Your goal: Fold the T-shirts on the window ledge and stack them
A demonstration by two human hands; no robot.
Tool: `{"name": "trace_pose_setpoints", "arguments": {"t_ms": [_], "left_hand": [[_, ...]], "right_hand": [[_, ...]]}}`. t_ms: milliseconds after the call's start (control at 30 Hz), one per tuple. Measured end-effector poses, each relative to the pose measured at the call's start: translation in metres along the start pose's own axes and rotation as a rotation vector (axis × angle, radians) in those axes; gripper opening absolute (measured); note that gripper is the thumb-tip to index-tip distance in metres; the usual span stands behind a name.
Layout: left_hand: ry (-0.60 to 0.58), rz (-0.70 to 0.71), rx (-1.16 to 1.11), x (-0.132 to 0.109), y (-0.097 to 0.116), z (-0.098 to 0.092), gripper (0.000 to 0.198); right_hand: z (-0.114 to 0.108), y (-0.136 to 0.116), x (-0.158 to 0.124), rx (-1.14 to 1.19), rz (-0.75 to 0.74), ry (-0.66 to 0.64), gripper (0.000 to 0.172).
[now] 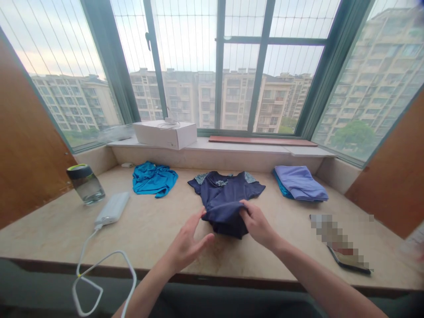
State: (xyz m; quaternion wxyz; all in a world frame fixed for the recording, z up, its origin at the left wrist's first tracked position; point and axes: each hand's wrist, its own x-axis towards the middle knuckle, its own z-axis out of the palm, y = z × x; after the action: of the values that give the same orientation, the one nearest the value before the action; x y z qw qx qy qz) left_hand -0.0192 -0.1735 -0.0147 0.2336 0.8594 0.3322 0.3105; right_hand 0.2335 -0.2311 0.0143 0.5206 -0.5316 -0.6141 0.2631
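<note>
A navy T-shirt (225, 194) with patterned shoulders lies front up on the stone sill, its neck toward the window. Its lower part is lifted and partly folded up. My right hand (256, 223) pinches the raised hem at the right side. On the other side my left hand (190, 243) has its fingers and thumb spread, the fingertips at the shirt's left edge. A crumpled bright blue garment (154, 179) lies to the left. To the right is a folded stack of clothes, a lavender garment (301, 182) over a blue one (281, 185).
On the left stand a water bottle (86, 185) and a white power bank (113, 207) with a white cable (124, 256) hanging over the front edge. A phone-like dark object (347, 260), partly pixelated, lies right. A white box (165, 134) sits on the ledge by the window.
</note>
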Motion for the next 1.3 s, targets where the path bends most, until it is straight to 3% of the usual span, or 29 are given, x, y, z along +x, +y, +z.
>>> {"name": "trace_pose_setpoints", "arguments": {"t_ms": [133, 300, 400, 467, 600, 700, 800, 867, 933, 1000, 1067, 1100, 1167, 1233, 1300], "left_hand": [[-0.102, -0.022, -0.03, 0.025, -0.006, 0.027, 0.087], [-0.052, -0.019, -0.068, 0.063, 0.001, 0.052, 0.093], [-0.047, -0.011, -0.119, 0.081, 0.01, 0.057, 0.086], [-0.019, -0.041, -0.124, 0.09, 0.013, 0.054, 0.072], [0.119, -0.133, -0.06, 0.105, 0.009, 0.033, 0.022], [0.282, -0.137, -0.083, 0.111, 0.003, 0.003, 0.016], [0.543, 0.028, -0.162, 0.101, 0.002, -0.031, 0.016], [0.581, 0.178, -0.212, 0.081, 0.005, -0.053, 0.024], [0.387, 0.294, -0.306, 0.055, 0.008, -0.075, 0.032], [0.054, 0.344, -0.443, 0.032, 0.012, -0.095, 0.043], [-0.301, 0.279, -0.505, 0.019, 0.018, -0.109, 0.052], [-0.457, 0.234, -0.509, 0.019, 0.02, -0.112, 0.054], [-0.64, 0.166, -0.472, 0.03, 0.022, -0.106, 0.053], [-0.571, 0.126, -0.347, 0.051, 0.015, -0.085, 0.046], [-0.308, 0.095, -0.083, 0.076, -0.001, -0.053, 0.036]], "right_hand": [[-0.022, -0.015, 0.035, 0.452, 0.056, 0.176, 0.032], [-0.04, -0.017, 0.057, 0.778, 0.173, 0.325, 0.034], [-0.052, -0.01, 0.064, 0.853, 0.15, 0.391, 0.026], [-0.063, -0.005, 0.068, 0.86, 0.111, 0.395, 0.023], [-0.093, 0.004, 0.07, 0.769, 0.086, 0.452, 0.023], [-0.114, 0.006, 0.063, 0.653, 0.126, 0.42, 0.025], [-0.127, 0.002, 0.044, 0.531, 0.216, 0.2, 0.031], [-0.131, -0.005, 0.026, 0.423, 0.273, -0.047, 0.032], [-0.133, -0.014, 0.007, 0.286, 0.326, -0.366, 0.033], [-0.13, -0.018, -0.007, 0.175, 0.379, -0.688, 0.036], [-0.123, -0.016, -0.012, 0.1, 0.386, -0.866, 0.042], [-0.118, -0.01, -0.01, 0.044, 0.354, -0.857, 0.043], [-0.105, 0.007, 0.001, -0.157, 0.238, -0.658, 0.04], [-0.089, 0.03, 0.016, -0.422, 0.111, -0.398, 0.04], [-0.074, 0.052, 0.03, -0.624, 0.039, -0.306, 0.048]]}}
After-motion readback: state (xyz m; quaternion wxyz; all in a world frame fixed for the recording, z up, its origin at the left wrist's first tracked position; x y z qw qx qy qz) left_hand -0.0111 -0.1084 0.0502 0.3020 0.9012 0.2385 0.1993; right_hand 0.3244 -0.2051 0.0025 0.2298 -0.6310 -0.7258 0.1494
